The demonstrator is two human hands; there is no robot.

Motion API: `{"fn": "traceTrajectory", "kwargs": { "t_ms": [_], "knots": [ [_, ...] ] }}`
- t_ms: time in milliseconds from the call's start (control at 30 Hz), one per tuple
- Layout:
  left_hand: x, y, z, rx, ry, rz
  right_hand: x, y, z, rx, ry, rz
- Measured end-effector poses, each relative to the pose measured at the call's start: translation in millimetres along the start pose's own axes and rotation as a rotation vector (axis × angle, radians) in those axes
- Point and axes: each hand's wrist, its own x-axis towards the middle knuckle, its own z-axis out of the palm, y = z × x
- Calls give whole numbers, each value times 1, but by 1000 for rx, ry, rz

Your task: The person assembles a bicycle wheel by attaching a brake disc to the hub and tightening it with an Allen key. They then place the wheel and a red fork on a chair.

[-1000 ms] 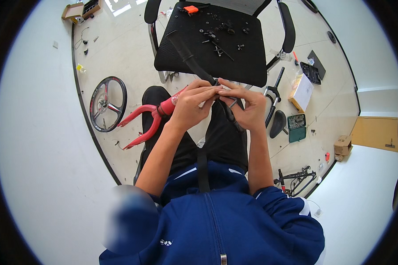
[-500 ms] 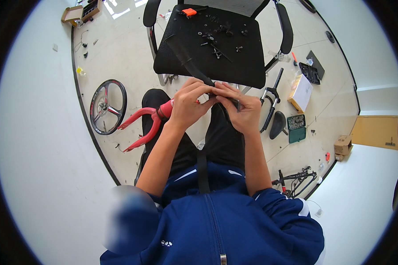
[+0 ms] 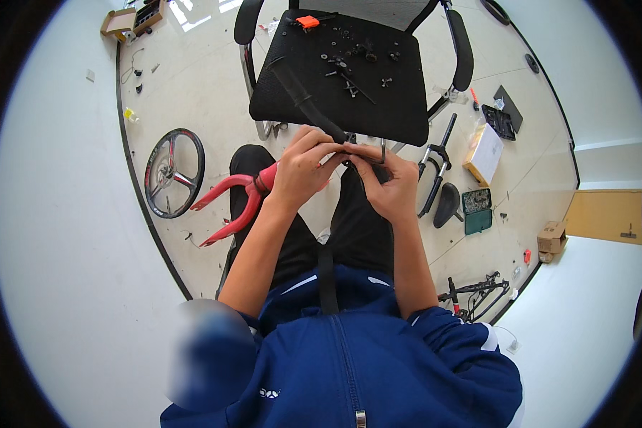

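A black bicycle handlebar [image 3: 314,113] slants from over the chair seat down to my fingertips. My left hand [image 3: 303,165] is closed, thumb and fingers pinching around its near end, beside a small dark clamp-like part [image 3: 351,138]. Fingertips of my right hand [image 3: 391,182] meet the left ones there, also closed. Out of the right fingers sticks a thin grey rod, like a hex key [image 3: 383,151]; its other end is hidden. A red bicycle fork [image 3: 244,207] lies across my left thigh, its upper tube partly behind my left hand.
Bolts and small parts [image 3: 346,68] and an orange item [image 3: 307,22] lie on the black chair [image 3: 399,107]. Left on the floor is a spoked wheel [image 3: 174,173]; right are a suspension fork [image 3: 436,164], a saddle [image 3: 447,205], a green case [image 3: 478,221] and a bike frame [image 3: 478,292].
My right hand has shifted slightly and its fingers have turned. The thin grey rod now shows upright beside them. My left hand stays nearly in place.
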Motion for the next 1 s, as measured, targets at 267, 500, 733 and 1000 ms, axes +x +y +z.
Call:
{"fn": "traceTrajectory", "kwargs": {
  "t_ms": [267, 500, 733, 1000],
  "knots": [
    [-7, 0, -2, -4, -4, 2, -3, 3, 6, 45, 51, 59],
    [-3, -4, -7, -7, -28, 77, 6, -3, -5, 97, -142, -37],
    [-11, 1, 6, -31, 99, -26, 0, 2, 15, 408, 102, 132],
    [-15, 8, 11, -18, 141, -48, -10, 11, 27, 294, 231, 62]
  ]
}}
